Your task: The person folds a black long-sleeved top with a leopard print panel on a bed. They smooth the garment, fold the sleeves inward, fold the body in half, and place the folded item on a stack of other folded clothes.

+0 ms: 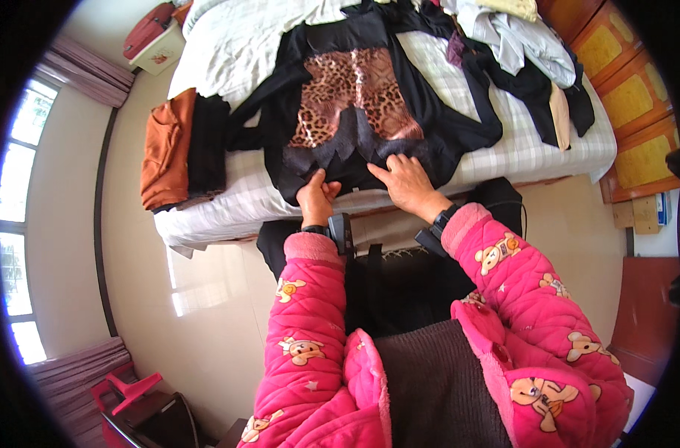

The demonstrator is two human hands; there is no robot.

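Observation:
A black long-sleeved top with a leopard-print panel lies spread on the bed, its sleeves reaching out to both sides. Its near hem hangs at the bed's front edge. My left hand is closed on that hem, thumb up on the cloth and fingers curled under. To its right, my right hand rests on the lower part of the top, thumb stretched toward the left hand and fingers apart on the fabric. Dark bands with small devices circle both wrists.
Folded orange and black clothes are stacked at the bed's left corner. More garments lie heaped at the right. The bed has a pale checked sheet. Wooden cabinets stand right; a pink plastic item is lower left.

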